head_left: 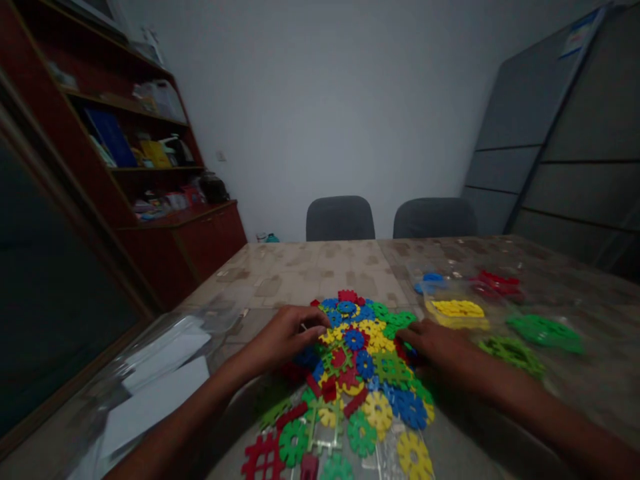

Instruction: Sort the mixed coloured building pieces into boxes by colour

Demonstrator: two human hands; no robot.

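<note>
A heap of plastic gear-shaped building pieces (355, 340) in red, yellow, blue and green lies on the table before me. My left hand (295, 333) rests at the heap's left side, its thumb and curved fingers apart, with no piece plainly held. On the opposite side, my right hand (433, 343) reaches over the edge, fingertips touching the pieces near a red one; its thumb is hidden. Closer to me lie a green square frame piece (324, 427), a red lattice piece (263, 457) and a yellow gear piece (414, 456).
To the right stands a clear tub with yellow pieces (457, 309). Around it are green pieces (545, 332), light green pieces (513, 353), red pieces (499, 283) and blue pieces (429, 282). Clear plastic packaging with white sheets (157, 393) lies left. Two chairs (340, 218) stand beyond the table.
</note>
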